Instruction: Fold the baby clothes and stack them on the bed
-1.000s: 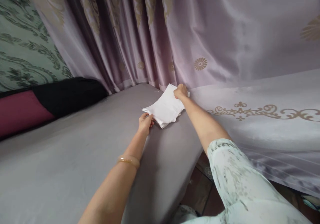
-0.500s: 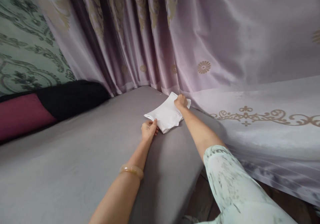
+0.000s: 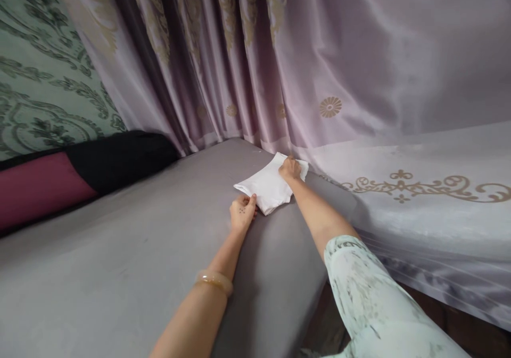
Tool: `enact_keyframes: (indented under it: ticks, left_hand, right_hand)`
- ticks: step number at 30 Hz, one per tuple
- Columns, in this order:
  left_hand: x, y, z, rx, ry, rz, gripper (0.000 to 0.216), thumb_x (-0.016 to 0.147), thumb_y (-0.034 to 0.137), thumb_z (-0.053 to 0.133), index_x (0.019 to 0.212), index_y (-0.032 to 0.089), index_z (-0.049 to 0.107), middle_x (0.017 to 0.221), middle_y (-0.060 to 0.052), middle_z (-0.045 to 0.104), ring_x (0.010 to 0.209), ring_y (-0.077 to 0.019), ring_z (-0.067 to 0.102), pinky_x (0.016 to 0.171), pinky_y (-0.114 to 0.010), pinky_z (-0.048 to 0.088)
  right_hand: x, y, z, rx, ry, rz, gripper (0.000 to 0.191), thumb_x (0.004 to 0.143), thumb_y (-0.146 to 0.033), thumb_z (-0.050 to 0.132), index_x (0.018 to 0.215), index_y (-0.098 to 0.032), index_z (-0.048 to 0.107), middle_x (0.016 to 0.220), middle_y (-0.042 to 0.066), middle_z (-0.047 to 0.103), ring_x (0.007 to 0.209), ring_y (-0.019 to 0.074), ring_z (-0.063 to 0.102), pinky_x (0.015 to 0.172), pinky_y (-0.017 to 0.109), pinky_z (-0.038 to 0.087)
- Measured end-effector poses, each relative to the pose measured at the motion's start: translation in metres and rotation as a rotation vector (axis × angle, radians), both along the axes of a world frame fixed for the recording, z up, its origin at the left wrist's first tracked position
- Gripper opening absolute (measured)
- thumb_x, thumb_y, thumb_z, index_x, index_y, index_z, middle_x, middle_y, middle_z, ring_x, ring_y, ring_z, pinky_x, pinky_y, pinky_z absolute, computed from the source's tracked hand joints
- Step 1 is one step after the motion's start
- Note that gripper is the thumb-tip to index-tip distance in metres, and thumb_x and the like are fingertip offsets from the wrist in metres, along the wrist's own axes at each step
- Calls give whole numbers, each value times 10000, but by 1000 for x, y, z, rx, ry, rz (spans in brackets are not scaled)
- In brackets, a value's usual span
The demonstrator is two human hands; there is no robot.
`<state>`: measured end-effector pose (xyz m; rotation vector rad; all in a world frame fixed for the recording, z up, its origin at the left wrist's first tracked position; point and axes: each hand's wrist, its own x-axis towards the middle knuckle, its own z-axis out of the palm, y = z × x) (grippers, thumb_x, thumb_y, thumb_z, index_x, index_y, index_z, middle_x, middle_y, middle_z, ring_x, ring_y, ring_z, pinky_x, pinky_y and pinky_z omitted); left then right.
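Note:
A folded white cloth (image 3: 266, 183) lies near the far corner of a grey mattress (image 3: 131, 241). My left hand (image 3: 242, 211) rests at the cloth's near corner, its fingers curled against the edge. My right hand (image 3: 290, 167) sits on the cloth's far edge beside the curtain, with the fingers bent down onto the fabric. A pale bangle (image 3: 214, 280) is on my left wrist. My right arm wears a light patterned sleeve (image 3: 371, 299).
A lilac curtain with gold motifs (image 3: 359, 81) hangs behind and drapes over the right side. A dark red and black bolster (image 3: 59, 177) lies along the left wall with green patterned wallpaper (image 3: 35, 71). The mattress edge drops to a dark floor (image 3: 459, 331) at lower right.
The cloth has been lowered flat onto the mattress. My left hand turned palm-down at its near corner. The right hand stayed on the far edge.

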<state>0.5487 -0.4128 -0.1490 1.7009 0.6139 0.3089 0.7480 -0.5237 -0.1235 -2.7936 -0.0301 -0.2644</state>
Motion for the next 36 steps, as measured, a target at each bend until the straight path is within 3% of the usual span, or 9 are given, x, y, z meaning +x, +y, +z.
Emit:
enact_keyframes:
  ticks: [5, 10, 15, 27, 30, 33, 36]
  left_hand:
    - [1, 1, -7, 5, -22, 9, 228, 847, 374, 612, 762, 165, 578, 587, -28, 642, 452, -139, 585, 419, -225, 442]
    - [-1, 1, -10, -5, -37, 6, 249, 835, 403, 628, 758, 175, 565, 586, -20, 632, 454, -132, 578, 422, -217, 435]
    - [-2, 1, -15, 10, -82, -6, 281, 822, 444, 640, 754, 184, 557, 564, 0, 620, 437, -120, 560, 430, -210, 428]
    - [-6, 0, -22, -34, -225, -13, 199, 834, 382, 585, 803, 189, 544, 589, 19, 607, 471, -106, 529, 496, -211, 422]
    - [-5, -1, -24, 48, -250, -26, 161, 840, 346, 567, 816, 187, 565, 588, 25, 597, 514, -113, 544, 537, -215, 416]
    - [-5, -1, -24, 196, -267, -11, 138, 842, 313, 565, 867, 184, 608, 602, 31, 582, 567, -121, 554, 589, -224, 416]
    - [-6, 0, -22, 368, -246, 19, 140, 837, 277, 582, 908, 186, 661, 656, 17, 577, 639, -132, 561, 662, -241, 431]
  right_hand:
    - [-2, -5, -6, -17, -40, 29, 425, 886, -133, 501, 1301, -43, 473, 1227, 222, 596, 1179, 288, 545, 904, 340, 449]
    - [-4, -12, -15, -84, -71, 73, 339, 929, -184, 418, 1190, -75, 605, 1242, 212, 574, 1211, 320, 482, 989, 412, 355]
    - [-7, -17, -20, -119, -64, 93, 388, 949, -232, 346, 1170, -118, 644, 1288, 196, 534, 1220, 329, 435, 1002, 464, 287]
    - [-6, -19, -9, -156, 92, 140, 470, 973, -308, 268, 1282, -149, 585, 1369, 153, 529, 1276, 345, 400, 1022, 504, 298]
    - [-13, -12, -2, -170, 57, 165, 486, 972, -328, 292, 1346, -123, 526, 1444, 179, 457, 1295, 355, 394, 1038, 524, 296]
    - [-29, 2, -2, -200, -59, 338, 524, 997, -379, 230, 1409, -161, 469, 1550, 133, 336, 1384, 333, 298, 1110, 545, 208]
    - [-45, 12, -8, -222, -12, 501, 560, 1003, -436, 183, 1440, -203, 445, 1584, 88, 288, 1444, 320, 193, 1137, 582, 145]
